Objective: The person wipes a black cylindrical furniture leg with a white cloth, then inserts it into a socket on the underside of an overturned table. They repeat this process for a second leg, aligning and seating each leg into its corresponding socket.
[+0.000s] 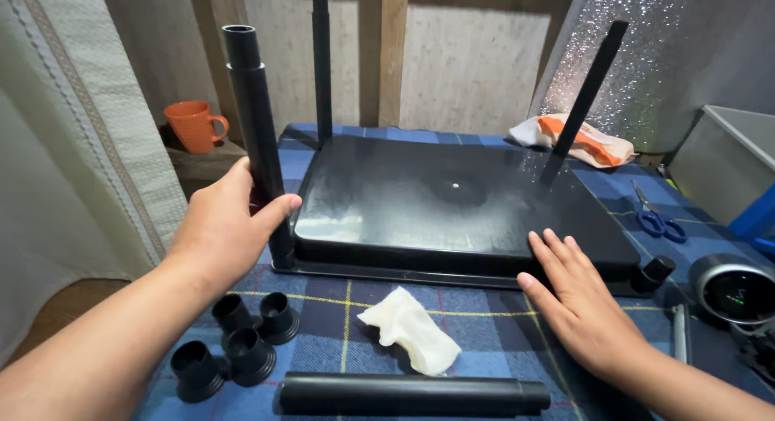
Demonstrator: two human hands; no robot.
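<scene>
We log the left hand [228,227], left of frame centre, wrapped around an upright black tube leg [257,122], thumb across its front; the leg stands at the near-left corner of the black shelf tray [452,203] lying upside down mid-frame. The right hand [577,296], lower right, rests flat and open on the tray's near edge, gripping nothing. Below: four black caps [238,344] at lower left, a white cloth [408,328], a loose black tube [416,394] along the bottom edge. Blue scissors [658,219] lie at right.
</scene>
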